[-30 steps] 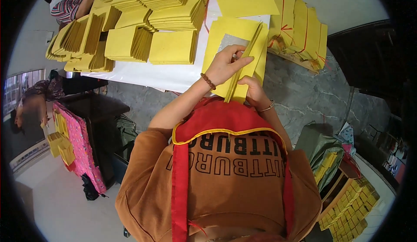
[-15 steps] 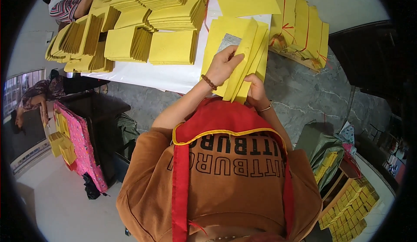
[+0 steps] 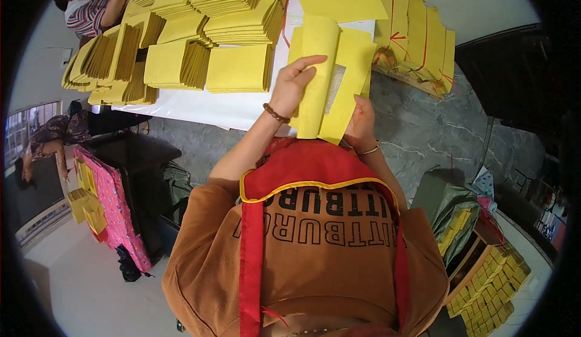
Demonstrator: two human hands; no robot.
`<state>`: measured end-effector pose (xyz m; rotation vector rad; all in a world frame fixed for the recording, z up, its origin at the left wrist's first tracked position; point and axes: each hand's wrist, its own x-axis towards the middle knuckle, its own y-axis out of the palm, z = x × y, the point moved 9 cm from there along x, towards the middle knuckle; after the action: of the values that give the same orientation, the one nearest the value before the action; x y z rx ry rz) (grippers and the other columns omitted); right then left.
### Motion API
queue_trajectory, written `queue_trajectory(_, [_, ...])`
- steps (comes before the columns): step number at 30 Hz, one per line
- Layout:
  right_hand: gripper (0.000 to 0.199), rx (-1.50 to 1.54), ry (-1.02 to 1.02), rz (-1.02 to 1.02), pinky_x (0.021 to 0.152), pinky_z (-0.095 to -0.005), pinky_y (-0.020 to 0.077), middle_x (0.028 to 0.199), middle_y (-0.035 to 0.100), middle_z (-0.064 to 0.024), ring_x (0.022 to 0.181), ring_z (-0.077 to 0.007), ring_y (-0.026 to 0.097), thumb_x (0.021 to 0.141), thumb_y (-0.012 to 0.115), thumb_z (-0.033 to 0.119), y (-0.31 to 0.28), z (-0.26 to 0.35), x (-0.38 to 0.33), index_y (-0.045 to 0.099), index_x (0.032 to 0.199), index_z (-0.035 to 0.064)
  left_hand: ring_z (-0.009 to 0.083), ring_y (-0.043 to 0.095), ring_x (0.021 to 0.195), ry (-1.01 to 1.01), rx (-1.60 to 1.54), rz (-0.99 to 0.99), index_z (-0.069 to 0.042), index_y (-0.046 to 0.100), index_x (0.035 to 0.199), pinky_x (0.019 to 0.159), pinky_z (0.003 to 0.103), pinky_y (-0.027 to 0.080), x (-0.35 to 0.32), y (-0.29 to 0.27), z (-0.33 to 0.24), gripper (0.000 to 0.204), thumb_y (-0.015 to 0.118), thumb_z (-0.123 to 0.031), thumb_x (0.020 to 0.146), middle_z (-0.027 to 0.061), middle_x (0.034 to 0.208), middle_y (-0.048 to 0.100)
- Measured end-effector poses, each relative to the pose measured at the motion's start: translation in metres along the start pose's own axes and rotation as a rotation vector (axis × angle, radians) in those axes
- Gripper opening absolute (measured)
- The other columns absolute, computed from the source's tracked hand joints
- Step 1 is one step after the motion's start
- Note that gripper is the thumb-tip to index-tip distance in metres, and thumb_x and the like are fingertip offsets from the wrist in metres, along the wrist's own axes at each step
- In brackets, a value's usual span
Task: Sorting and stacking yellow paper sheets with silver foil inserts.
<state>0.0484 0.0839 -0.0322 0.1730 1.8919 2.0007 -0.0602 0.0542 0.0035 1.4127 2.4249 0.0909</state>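
A folded yellow paper sheet (image 3: 324,76) with a silvery patch inside stands above the near edge of the white table (image 3: 206,107). My left hand (image 3: 293,82) grips its left flap, fingers curled over the fold. At the sheet's lower right edge, my right hand (image 3: 360,122) pinches the bottom. Beneath it lies a stack of flat yellow sheets (image 3: 342,1). I wear a brown shirt and a red apron strap (image 3: 315,173).
Several fanned piles of folded yellow paper (image 3: 181,34) cover the table's left. Tied yellow bundles (image 3: 417,34) sit to the right. Another person (image 3: 91,4) works at the far left corner. More yellow stacks (image 3: 484,276) fill boxes at lower right; a pink board (image 3: 115,210) leans at left.
The yellow sheet, held nearly closed and edge-on a second ago, has been turned and spread wider, showing its silvery inner patch. My left hand has moved up onto its left flap.
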Motion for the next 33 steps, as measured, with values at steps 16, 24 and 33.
queue_trajectory(16, [0.052, -0.237, 0.043, -0.111, 0.096, -0.0428, 0.0361, 0.121, 0.045, -0.0154, 0.111, -0.0297, 0.046, 0.076, 0.041, 0.010, -0.005, 0.007, 0.002, 0.032, 0.126, -0.0001, 0.0118, 0.059, 0.077, 0.142, -0.167, -0.139, 0.000, 0.055, 0.108, 0.066, 0.023, 0.050, -0.022, -0.075, -0.072, 0.028, 0.054, 0.003, 0.080, 0.0082, 0.096, 0.060])
queue_trajectory(24, [0.049, -0.292, 0.079, -0.095, 0.094, -0.0411, 0.0383, 0.120, 0.047, -0.0158, 0.109, -0.0292, 0.048, 0.079, 0.043, 0.012, 0.011, 0.005, 0.001, 0.034, 0.124, -0.0011, 0.0168, 0.058, 0.089, 0.204, -0.082, -0.150, -0.007, 0.028, 0.127, 0.075, 0.028, 0.048, -0.019, -0.052, -0.069, 0.060, 0.056, 0.008, 0.076, 0.0134, 0.103, 0.058])
queue_trajectory(33, [0.043, -0.489, -0.097, -0.136, 0.089, -0.0367, 0.0422, 0.114, 0.050, -0.0105, 0.104, -0.0234, 0.051, 0.077, 0.048, 0.002, -0.007, 0.034, -0.001, 0.041, 0.119, 0.0019, 0.0178, 0.060, 0.087, 0.287, -0.097, -0.189, -0.002, 0.022, 0.133, 0.074, 0.028, 0.049, -0.004, -0.068, -0.078, 0.065, 0.053, 0.009, 0.077, 0.0143, 0.101, 0.060])
